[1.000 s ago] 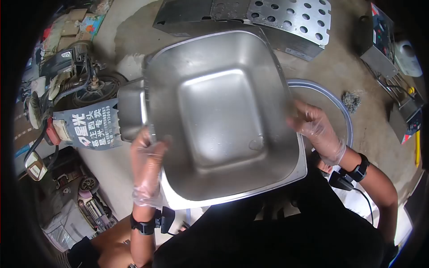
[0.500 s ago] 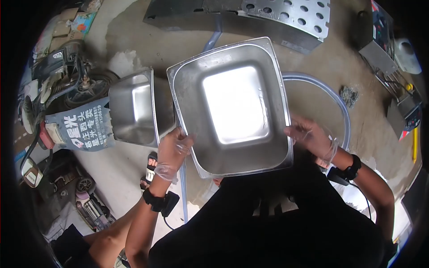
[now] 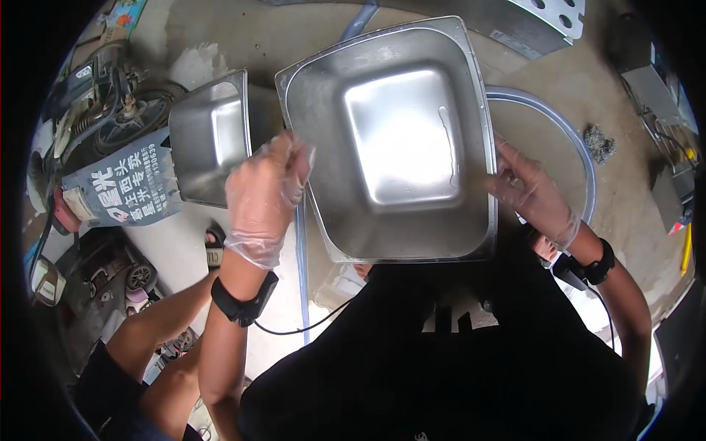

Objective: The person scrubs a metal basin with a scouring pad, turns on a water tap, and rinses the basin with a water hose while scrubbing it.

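A deep stainless-steel pan (image 3: 403, 235) with a flat rim and rounded corners faces up in front of me, its inside shiny. A wet streak shows on its bottom. My left hand (image 3: 265, 191), in a clear plastic glove, is closed at the pan's left rim; the fingertips are somewhat blurred. At the right rim, my right hand (image 3: 533, 187), also gloved, grips with the thumb over the edge and the fingers outside. A second steel pan (image 3: 195, 158) is left of the first, tilted beside a grey printed cover.
The printed cover (image 3: 125, 180) hangs on a motorbike (image 3: 132, 110) at left. A clear hose (image 3: 585, 158) curves over the floor at right, near a scouring pad (image 3: 599, 143). A perforated metal housing (image 3: 540, 26) stands ahead. Another person's bare leg (image 3: 158, 316) is at lower left.
The pan now appears higher in view and slightly right. My left hand has shifted upward along its left rim. The surroundings have shifted in view, and the wet streak has become more distinct.
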Tool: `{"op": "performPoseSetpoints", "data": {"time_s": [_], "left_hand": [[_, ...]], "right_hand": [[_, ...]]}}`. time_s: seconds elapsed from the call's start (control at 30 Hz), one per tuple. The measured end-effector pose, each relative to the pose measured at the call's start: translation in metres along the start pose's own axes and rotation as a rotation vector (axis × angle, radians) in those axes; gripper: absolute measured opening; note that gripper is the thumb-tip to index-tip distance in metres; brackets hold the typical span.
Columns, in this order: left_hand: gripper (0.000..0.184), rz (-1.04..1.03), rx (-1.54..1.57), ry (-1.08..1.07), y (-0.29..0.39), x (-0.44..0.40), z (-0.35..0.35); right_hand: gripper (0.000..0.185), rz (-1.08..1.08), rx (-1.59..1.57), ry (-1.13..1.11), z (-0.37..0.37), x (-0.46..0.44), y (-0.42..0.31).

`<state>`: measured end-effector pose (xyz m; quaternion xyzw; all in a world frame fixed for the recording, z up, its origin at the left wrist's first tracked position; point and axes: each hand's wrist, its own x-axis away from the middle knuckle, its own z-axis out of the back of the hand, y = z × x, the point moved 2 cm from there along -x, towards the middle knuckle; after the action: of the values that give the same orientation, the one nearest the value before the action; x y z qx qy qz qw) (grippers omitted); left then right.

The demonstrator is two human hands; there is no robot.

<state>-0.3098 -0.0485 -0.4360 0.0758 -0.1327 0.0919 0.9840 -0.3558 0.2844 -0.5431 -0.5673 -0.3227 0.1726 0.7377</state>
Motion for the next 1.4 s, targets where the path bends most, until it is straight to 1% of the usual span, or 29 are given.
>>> {"op": "performPoseSetpoints", "data": {"time_s": [0.07,0.1,0.13,0.23,0.3,0.37,0.4,0.43,0.47,0.5,0.53,0.57,0.6,0.63,0.67,0.7,0.73,0.77,0.87,0.93,1.03,1.07,1.13,1.17,1.2,1.27,1.3,1.37,1.4], "left_hand": [[0.016,-0.309,-0.128,-0.011,0.009,-0.013,-0.008],[0.017,-0.467,-0.190,-0.015,0.014,-0.017,-0.014],[0.032,-0.508,-0.432,-0.077,0.015,-0.016,-0.034],[0.042,-0.643,-0.578,-0.106,0.006,0.001,-0.083],[0.056,-0.722,-0.857,-0.325,-0.011,0.036,-0.123],[0.047,-0.760,-0.616,-0.502,0.005,0.053,-0.128],[0.047,-0.669,-0.559,-0.530,0.010,0.053,-0.123],[0.046,-0.596,-0.495,-0.545,0.016,0.046,-0.117],[0.045,-0.527,-0.428,-0.554,0.018,0.037,-0.115],[0.043,-0.626,-0.520,-0.323,0.011,0.033,-0.115],[0.040,-0.649,-0.457,-0.272,0.011,0.023,-0.104],[0.036,-0.668,-0.400,-0.226,0.015,0.012,-0.088],[0.033,-0.648,-0.354,-0.216,0.020,0.004,-0.083],[0.029,-0.620,-0.311,-0.209,0.023,0.000,-0.078],[0.026,-0.589,-0.265,-0.208,0.026,-0.001,-0.074],[0.024,-0.586,-0.240,-0.213,0.031,-0.003,-0.069],[0.022,-0.585,-0.215,-0.224,0.038,-0.006,-0.064],[0.020,-0.587,-0.191,-0.233,0.043,-0.007,-0.062],[0.018,-0.622,-0.147,-0.148,0.047,-0.009,-0.062],[0.017,-0.620,-0.175,-0.158,0.050,-0.011,-0.061],[0.015,-0.582,-0.149,-0.170,0.057,-0.014,-0.053],[0.015,-0.562,-0.132,-0.174,0.060,-0.016,-0.050],[0.015,-0.477,0.136,-0.158,0.069,-0.018,-0.044],[0.015,-0.430,0.268,-0.146,0.072,-0.019,-0.041],[0.025,-0.398,0.412,-0.243,0.074,-0.021,-0.038],[0.036,-0.260,0.718,-0.308,0.090,-0.022,-0.033],[0.042,-0.192,0.867,-0.339,0.099,-0.020,-0.030],[0.051,-0.144,1.036,-0.393,0.115,-0.010,-0.023],[0.050,-0.137,1.022,-0.424,0.115,-0.009,-0.026]], "right_hand": [[0.070,0.069,0.047,0.049,-0.004,-0.001,0.001],[0.069,0.043,0.058,0.051,-0.006,-0.001,0.001],[0.068,0.014,0.070,0.052,-0.008,0.000,0.000],[0.066,-0.037,0.102,0.101,-0.014,0.003,-0.008],[0.064,-0.042,0.083,0.120,-0.012,-0.006,-0.015],[0.062,-0.072,0.018,0.103,-0.010,-0.006,-0.017],[0.058,0.062,0.024,0.168,-0.011,-0.003,-0.010],[0.051,0.062,0.101,0.169,-0.008,0.001,0.002],[0.048,-0.050,0.109,0.088,0.006,-0.001,-0.007],[0.045,-0.164,0.106,0.007,0.018,-0.001,-0.015],[0.039,0.027,0.270,0.105,0.028,-0.001,-0.001],[0.034,0.011,0.451,0.192,0.044,0.003,0.003],[0.027,-0.066,0.683,0.318,0.065,0.003,0.017],[0.026,0.173,1.006,0.298,0.097,0.006,0.026],[0.032,0.061,1.113,0.569,0.119,0.009,0.039],[0.041,-0.049,1.186,0.613,0.145,0.015,0.063],[0.051,-0.113,1.161,0.658,0.166,0.026,0.077],[0.055,-0.288,1.136,0.613,0.185,0.034,0.095],[0.057,-0.479,0.823,0.519,0.208,0.048,0.125],[0.057,-0.602,0.574,0.453,0.208,0.048,0.132],[0.051,-0.527,0.787,0.512,0.192,0.044,0.095],[0.048,-0.439,0.701,0.548,0.181,0.037,0.070],[0.043,-0.263,0.521,0.615,0.153,0.021,0.014],[0.041,-0.145,0.511,0.586,0.135,0.013,-0.004],[0.039,-0.027,0.504,0.560,0.118,0.005,-0.022],[0.040,0.039,0.301,0.398,0.079,-0.008,-0.057],[0.040,0.107,0.350,0.333,0.061,-0.010,-0.065],[0.039,0.138,0.242,0.257,0.028,-0.011,-0.080],[0.034,0.214,0.195,0.222,0.014,-0.010,-0.076]]}}
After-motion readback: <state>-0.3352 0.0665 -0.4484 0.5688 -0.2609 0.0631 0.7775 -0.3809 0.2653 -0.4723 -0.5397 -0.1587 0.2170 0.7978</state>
